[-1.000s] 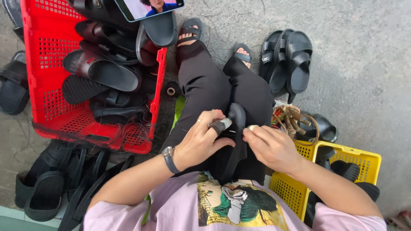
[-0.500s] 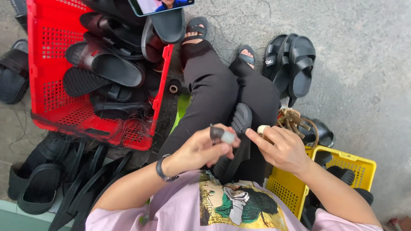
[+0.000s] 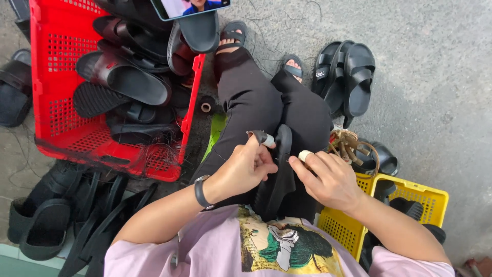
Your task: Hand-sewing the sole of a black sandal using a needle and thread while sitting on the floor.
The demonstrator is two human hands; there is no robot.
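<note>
I see left hand [image 3: 246,166] pinching small grey-tipped tool [image 3: 262,137]; right hand [image 3: 330,179] fingers curled, steadying black rubber sandal [image 3: 277,174] on lap, beside red plastic crate [image 3: 56,102].

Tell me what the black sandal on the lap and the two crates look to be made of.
Black sandal: probably rubber or foam, matte, held between the left hand and right hand; its dull, seamless surface suggests it.
Red crate: rigid moulded plastic, slightly glossy, with a perforated grid in its walls and floor.
Yellow crate: seemingly the same perforated plastic.
</note>
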